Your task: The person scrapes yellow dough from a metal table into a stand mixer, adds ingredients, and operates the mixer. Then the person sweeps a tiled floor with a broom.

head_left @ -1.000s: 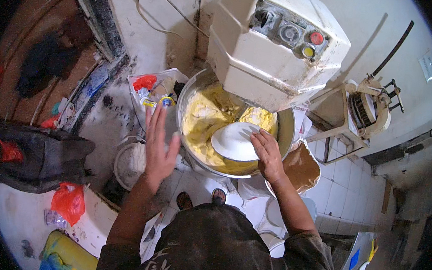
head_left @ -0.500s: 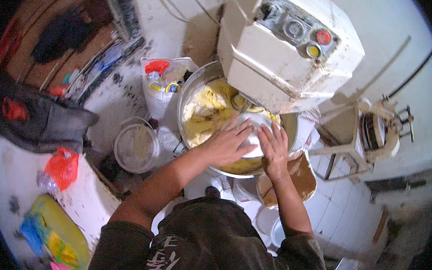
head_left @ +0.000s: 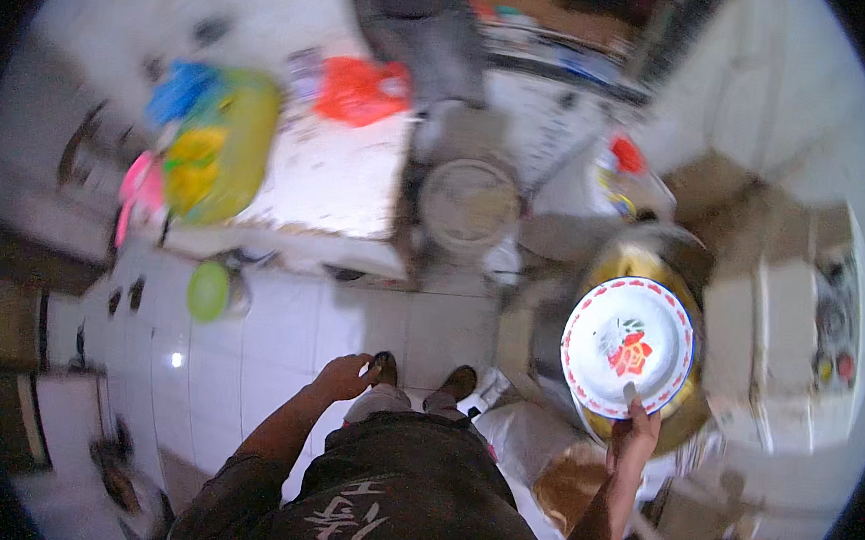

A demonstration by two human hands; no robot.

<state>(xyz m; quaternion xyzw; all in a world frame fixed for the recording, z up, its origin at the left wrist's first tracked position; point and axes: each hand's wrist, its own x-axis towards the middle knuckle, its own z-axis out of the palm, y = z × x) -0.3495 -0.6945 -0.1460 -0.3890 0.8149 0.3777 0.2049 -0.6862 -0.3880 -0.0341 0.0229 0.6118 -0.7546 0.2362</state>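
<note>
My right hand (head_left: pixel 634 435) grips the rim of a white enamel plate (head_left: pixel 596 367), its thumb on the upper face. The plate has a blue edge, a red-patterned rim and a red flower in the middle. It is above the large metal mixer bowl (head_left: pixel 597 427), hiding much of it. Yellow dough (head_left: pixel 643 265) shows around the plate. My left hand (head_left: pixel 347 375) hangs low over the floor near my shoes, away from the bowl. Its fingers are loosely bent, a little apart, and nothing shows in them.
The cream mixer housing (head_left: pixel 785 325) stands right of the bowl. An opened paper sack (head_left: pixel 568 485) is near my right forearm. A lidded bucket (head_left: pixel 469 207) stands beyond the floor. At the left, a white table (head_left: pixel 334 178) carries a red bag (head_left: pixel 363 93) and a yellow-green bag (head_left: pixel 246 147).
My view has swung left, away from the mixer. Both hands were together on a white object over the bowl; now only my right hand holds the plate, and my left hand has come away.
</note>
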